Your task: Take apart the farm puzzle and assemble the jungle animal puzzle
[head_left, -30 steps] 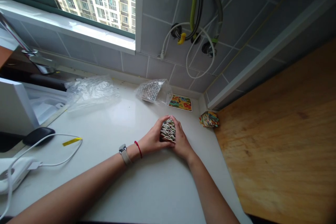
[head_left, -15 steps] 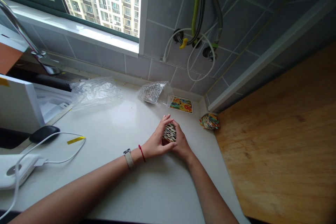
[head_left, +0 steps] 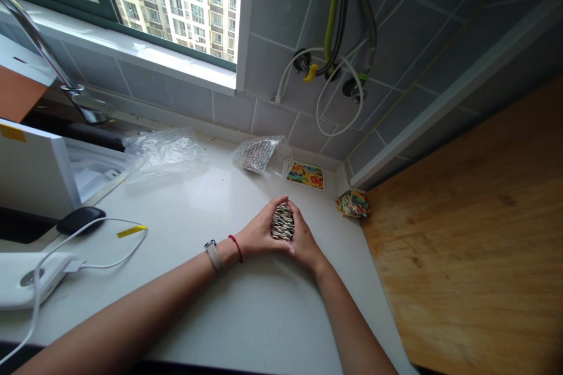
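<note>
Both hands are wrapped round a stack of cardboard pieces, whose pale and dark layered edges face up. From the left side my left hand presses on it, thumb along the near side. Against the right side lies my right hand, its fingertips meeting the left ones at the far side. Below the hands, the underside of the stack is hidden. Beyond them a clear plastic bag holds more such pieces. Beside the bag is a colourful picture card. A loose pile of coloured pieces sits at the counter's right edge.
The white counter meets a wooden surface on the right. Crumpled clear plastic lies at the back left. A black mouse-shaped object, a white power strip and a white cable occupy the left.
My left fingers and thumb have shifted on the stack, and more of its layered edges now shows between the hands. The view has moved slightly; the other things stay in place.
</note>
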{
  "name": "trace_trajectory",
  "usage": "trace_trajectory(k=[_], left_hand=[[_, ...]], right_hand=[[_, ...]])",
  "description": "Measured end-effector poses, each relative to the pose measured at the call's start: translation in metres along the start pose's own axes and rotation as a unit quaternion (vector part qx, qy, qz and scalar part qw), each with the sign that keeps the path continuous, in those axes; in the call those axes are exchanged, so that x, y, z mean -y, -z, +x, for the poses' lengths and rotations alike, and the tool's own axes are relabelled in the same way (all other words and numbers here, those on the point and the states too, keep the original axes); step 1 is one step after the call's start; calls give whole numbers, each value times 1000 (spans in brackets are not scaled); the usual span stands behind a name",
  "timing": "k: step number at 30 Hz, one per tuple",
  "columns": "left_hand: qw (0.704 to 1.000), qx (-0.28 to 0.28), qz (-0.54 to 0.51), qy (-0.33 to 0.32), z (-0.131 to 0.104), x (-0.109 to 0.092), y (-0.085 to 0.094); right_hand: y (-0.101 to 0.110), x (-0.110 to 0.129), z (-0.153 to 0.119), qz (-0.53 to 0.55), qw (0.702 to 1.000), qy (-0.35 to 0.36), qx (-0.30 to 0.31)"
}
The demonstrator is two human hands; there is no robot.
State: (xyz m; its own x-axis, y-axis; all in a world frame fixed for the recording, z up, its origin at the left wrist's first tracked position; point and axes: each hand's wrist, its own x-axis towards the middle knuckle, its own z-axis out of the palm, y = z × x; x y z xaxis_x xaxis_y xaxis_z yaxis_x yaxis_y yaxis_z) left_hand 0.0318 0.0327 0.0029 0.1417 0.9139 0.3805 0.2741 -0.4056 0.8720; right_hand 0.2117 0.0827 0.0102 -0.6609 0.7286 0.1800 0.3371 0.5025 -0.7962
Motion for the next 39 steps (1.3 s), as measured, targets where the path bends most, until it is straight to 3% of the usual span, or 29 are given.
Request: trace_trajectory(k=[5,11,19,26,30,33,35,37,39], left_hand=[[998,-9,67,-17,0,-6,-5],[997,-18,64,-24,0,-7,0],[992,65,80,-72,0,-1,17],[992,54,103,-55,-2,0,7],[995,43,73,-51,-3,-7,12],[992,-27,124,-21,-4,-10,29],[974,-78,212,7,-7,-9,51],[941,-101,318,53,-12,-7,81],[882,-107,435,142,-18,-7,115]], right_hand=[[-8,1,3,-22,1000,-1,-20],[-3,6,1,-10,1000,2,-14],[2,0,-3,-20,1000,-23,4],[-7,3,0,-30,999,-10,-13],[-2,5,0,-13,1000,9,-21],[4,5,-1,35,998,-13,-56],[7,5,-1,103,991,-38,-82],[9,6,0,183,976,-61,-98],[10,7,2,252,958,-77,-111]])
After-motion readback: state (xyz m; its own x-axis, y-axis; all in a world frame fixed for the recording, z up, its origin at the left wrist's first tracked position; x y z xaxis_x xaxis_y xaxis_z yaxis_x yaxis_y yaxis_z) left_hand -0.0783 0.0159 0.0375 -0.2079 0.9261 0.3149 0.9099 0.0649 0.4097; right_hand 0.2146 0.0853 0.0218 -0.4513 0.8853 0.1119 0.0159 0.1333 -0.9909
